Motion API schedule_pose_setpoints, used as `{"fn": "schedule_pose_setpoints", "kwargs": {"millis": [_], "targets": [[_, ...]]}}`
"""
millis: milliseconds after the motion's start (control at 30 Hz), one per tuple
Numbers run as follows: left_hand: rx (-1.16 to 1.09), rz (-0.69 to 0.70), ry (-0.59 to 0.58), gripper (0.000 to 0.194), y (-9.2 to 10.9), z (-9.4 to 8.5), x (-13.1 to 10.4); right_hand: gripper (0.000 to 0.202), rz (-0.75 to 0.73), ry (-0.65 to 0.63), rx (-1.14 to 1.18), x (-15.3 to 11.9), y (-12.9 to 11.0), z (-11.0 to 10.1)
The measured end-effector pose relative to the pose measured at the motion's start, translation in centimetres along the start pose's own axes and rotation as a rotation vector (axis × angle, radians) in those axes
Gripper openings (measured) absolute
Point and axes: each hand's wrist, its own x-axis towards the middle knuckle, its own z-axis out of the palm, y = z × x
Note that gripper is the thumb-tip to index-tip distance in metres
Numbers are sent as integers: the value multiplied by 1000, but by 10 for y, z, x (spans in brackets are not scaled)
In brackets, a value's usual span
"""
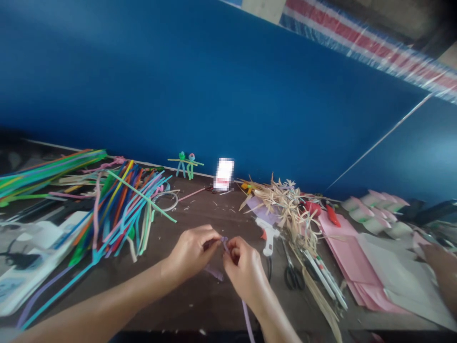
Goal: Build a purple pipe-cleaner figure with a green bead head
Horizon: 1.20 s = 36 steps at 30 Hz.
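Observation:
Near the middle of the table my left hand (194, 248) pinches a purple pipe cleaner (224, 239) between thumb and fingers. My right hand (246, 267) is closed on the same pipe cleaner, fingertips almost touching those of the left. A small coil or loop shows between them. A purple strand (247, 318) hangs below my right wrist; whether it joins the held part is hidden. Just under the hands lies a short thick purple piece (214, 272). To the right of my right hand are a white glue gun (268, 236) and black-handled scissors (293, 276).
Bundled colourful pipe cleaners (121, 209) lie left, beside a white power strip (39, 267). Two pipe-cleaner figures (185, 166) lean near the blue wall (200, 95). Dried straw-like strips (285, 205) and pink sheets (350, 257) lie right. Another person's hand (442, 269) reaches in there.

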Motion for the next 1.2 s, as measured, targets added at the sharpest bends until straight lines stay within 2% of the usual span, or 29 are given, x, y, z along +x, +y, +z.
{"fn": "schedule_pose_setpoints", "kwargs": {"millis": [133, 267, 367, 500, 667, 733, 833, 1000, 1100, 1133, 1200], "targets": [[161, 49, -41, 19, -3, -2, -1, 7, 41, -85, 105, -1, -1, -3], [223, 109, -41, 21, -3, -6, 0, 22, 153, -205, 406, 2, 0, -5], [213, 131, -56, 20, -1, -8, 2, 14, 174, -237, 551, 4, 2, -3], [188, 82, -109, 18, 0, -7, 4, 3, 96, -84, 435, 4, 5, 0], [181, 131, -186, 16, -1, -3, 2, 3, 33, 55, 220, 1, 10, -1], [177, 167, -216, 13, -2, -3, 1, 5, 21, 58, 188, 1, 13, -2], [199, 262, -256, 15, -2, -4, 1, 14, 31, -4, 232, 3, 17, -1], [343, 412, -245, 23, 0, -10, 0, 27, 188, -66, 444, 7, 23, 6], [300, 489, -262, 20, 0, -11, -2, 29, 325, -168, 671, 8, 26, 12], [250, 479, -256, 20, -1, -10, -3, 29, 363, -200, 738, 8, 27, 14], [106, 351, -214, 20, -2, -7, -3, 30, 415, -209, 790, 8, 28, 15]]}}
